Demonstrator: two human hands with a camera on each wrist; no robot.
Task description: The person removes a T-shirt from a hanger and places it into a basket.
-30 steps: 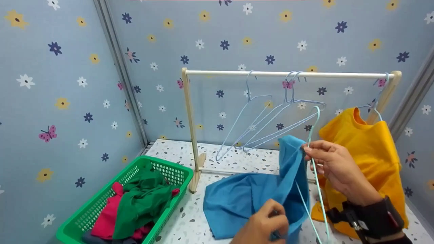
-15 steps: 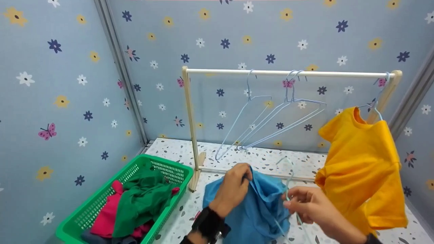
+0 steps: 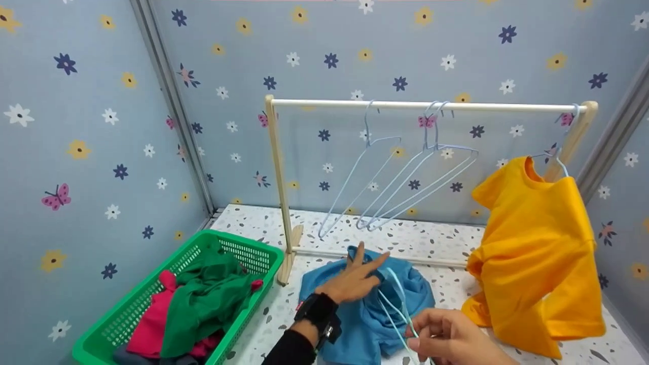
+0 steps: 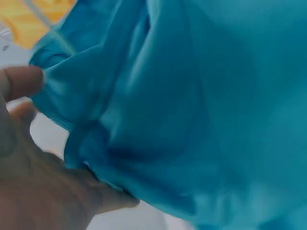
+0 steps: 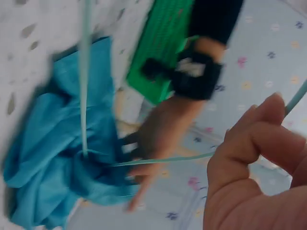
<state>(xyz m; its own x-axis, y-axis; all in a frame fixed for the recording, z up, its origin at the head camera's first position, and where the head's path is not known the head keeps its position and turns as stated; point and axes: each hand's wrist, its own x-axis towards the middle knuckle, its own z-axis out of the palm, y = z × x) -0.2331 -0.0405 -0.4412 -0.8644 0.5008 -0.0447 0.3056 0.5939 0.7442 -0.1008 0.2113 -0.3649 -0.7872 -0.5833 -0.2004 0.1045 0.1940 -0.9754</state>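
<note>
A blue garment (image 3: 355,329) lies bunched on the speckled table. A pale green clothes hanger (image 3: 393,312) reaches into its opening, with part of the wire hidden inside the cloth. My right hand (image 3: 446,337) pinches the hanger's wire between thumb and fingers, in front of the garment. Over the garment's far side, my left hand (image 3: 352,279) has its fingers spread. In the left wrist view, the fingers (image 4: 110,199) lie along the edge of the blue cloth, and a fingertip touches it. The right wrist view shows both wires entering the folds.
A white-barred wooden rack (image 3: 334,103) stands behind, carrying several bare hangers (image 3: 350,175). At its right end hangs a yellow T-shirt (image 3: 537,243). A green basket (image 3: 268,268) with green, pink and dark clothes stands at the left.
My left hand has moved up onto the garment, and its fingers have spread. My right hand has come lower and nearer with the hanger, whose hook now points into the cloth.
</note>
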